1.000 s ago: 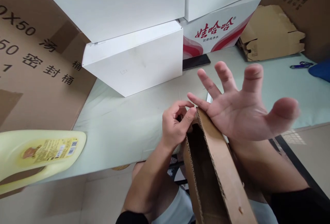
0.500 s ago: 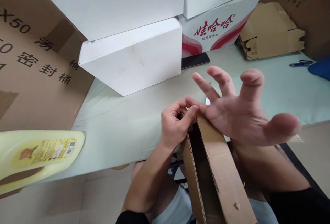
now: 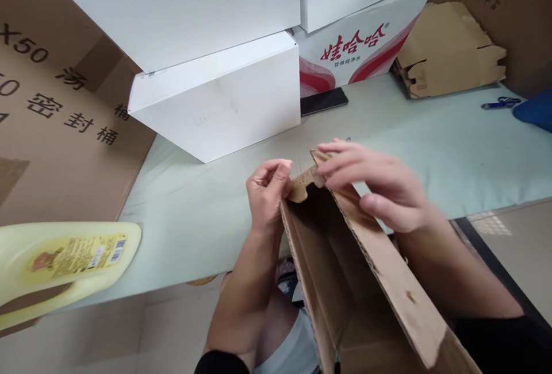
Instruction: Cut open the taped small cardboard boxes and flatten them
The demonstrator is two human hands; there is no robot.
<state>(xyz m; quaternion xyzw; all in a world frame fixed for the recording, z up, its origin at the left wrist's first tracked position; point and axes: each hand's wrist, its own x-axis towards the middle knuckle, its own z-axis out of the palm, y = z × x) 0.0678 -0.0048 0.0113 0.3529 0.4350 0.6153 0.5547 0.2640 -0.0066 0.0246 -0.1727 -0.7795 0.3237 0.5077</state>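
Note:
A brown cardboard box (image 3: 328,282) stands open toward me over my lap, its dark inside showing between two long walls. My left hand (image 3: 269,193) is closed at the far left corner, thumb and fingers pinching the edge beside a small notched end tab (image 3: 302,181). Across the far end of the right wall lies my right hand (image 3: 371,181), slightly blurred, its fingers bent over the edge near the tab and its thumb lower down against the cardboard. A small torn spot (image 3: 411,297) marks the right wall.
White boxes (image 3: 215,104) stand at the back of the pale green table (image 3: 190,224), with a black phone (image 3: 325,102) before a red-printed carton (image 3: 357,55). Flattened cardboard (image 3: 452,58) and blue scissors (image 3: 500,103) lie right. A yellow jug (image 3: 77,259) and large carton (image 3: 64,98) are left.
My right hand has turned from spread, palm up, to bending its fingers over the right wall. The left hand has shifted left, and the box's walls have spread apart.

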